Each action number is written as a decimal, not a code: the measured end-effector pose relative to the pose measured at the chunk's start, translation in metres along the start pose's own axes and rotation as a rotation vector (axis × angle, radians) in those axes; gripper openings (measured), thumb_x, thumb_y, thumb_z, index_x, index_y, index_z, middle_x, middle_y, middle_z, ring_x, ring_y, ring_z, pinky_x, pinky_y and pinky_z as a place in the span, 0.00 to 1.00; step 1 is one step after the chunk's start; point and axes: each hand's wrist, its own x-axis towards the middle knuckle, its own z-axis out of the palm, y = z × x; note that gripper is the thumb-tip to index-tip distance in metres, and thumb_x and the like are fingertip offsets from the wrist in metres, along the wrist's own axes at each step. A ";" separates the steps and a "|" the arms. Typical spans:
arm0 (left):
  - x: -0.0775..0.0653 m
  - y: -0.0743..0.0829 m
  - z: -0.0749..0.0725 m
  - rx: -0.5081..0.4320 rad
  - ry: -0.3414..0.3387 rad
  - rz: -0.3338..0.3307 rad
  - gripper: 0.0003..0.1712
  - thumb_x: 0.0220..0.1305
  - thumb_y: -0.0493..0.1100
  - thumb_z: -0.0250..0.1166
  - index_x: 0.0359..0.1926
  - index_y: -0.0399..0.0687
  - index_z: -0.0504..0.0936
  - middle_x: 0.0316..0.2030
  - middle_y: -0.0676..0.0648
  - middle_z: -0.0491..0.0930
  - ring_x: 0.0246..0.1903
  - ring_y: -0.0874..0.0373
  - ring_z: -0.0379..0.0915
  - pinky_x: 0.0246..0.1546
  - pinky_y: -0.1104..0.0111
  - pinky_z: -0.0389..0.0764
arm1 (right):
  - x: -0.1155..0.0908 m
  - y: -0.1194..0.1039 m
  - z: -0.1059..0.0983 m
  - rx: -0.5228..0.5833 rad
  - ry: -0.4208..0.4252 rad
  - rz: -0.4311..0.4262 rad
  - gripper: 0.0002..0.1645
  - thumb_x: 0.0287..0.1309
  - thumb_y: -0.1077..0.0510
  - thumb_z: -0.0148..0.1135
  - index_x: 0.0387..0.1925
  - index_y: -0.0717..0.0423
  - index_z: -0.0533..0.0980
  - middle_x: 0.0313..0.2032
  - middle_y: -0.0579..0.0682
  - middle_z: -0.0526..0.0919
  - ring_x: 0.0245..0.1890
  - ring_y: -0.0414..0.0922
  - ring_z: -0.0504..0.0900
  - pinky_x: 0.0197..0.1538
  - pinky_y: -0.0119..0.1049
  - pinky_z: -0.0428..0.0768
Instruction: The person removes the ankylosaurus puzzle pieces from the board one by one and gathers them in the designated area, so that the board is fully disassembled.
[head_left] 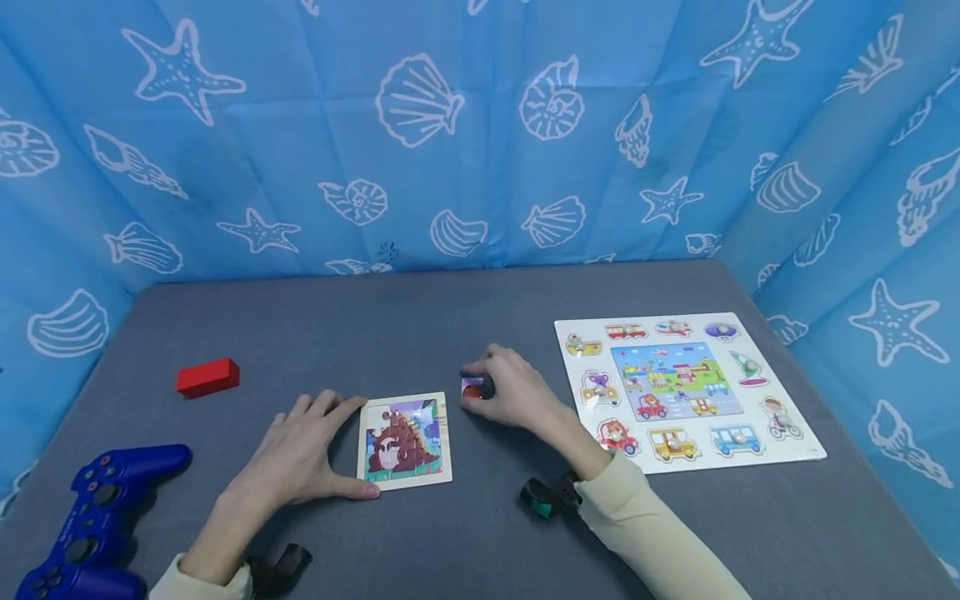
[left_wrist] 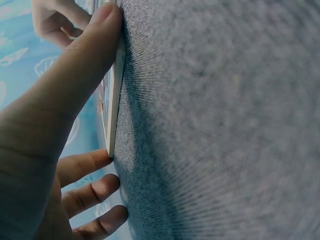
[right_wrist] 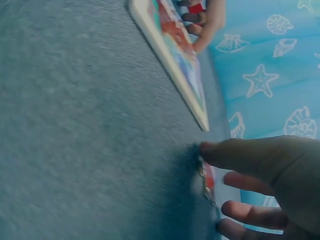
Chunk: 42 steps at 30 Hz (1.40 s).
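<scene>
My left hand [head_left: 303, 454] grips a small square jigsaw puzzle [head_left: 405, 440] at its left side, thumb by the lower corner and index finger by the upper one. The puzzle lies flat in a pale wooden frame and pictures a reddish-brown dinosaur. A pale bare patch shows at the picture's upper left. Just right of the frame, my right hand [head_left: 517, 392] pinches a small puzzle piece [head_left: 471, 387] with red and purple on it, close over the grey cloth. From the right wrist, that piece [right_wrist: 208, 179] appears edge-on between thumb and fingers.
On the right lies a large white peg puzzle board [head_left: 783, 375] with vehicle pictures. A red block [head_left: 207, 377] rests at the left, behind a blue game controller [head_left: 105, 517] near the left edge. A blue seashell curtain [head_left: 487, 150] hangs behind the table.
</scene>
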 end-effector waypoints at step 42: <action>-0.001 -0.005 -0.001 -0.016 -0.006 0.002 0.71 0.26 0.86 0.74 0.69 0.49 0.74 0.56 0.42 0.76 0.51 0.46 0.71 0.47 0.41 0.77 | 0.005 -0.021 0.017 -0.004 0.047 -0.024 0.18 0.60 0.52 0.74 0.49 0.55 0.87 0.38 0.52 0.83 0.34 0.43 0.71 0.36 0.35 0.66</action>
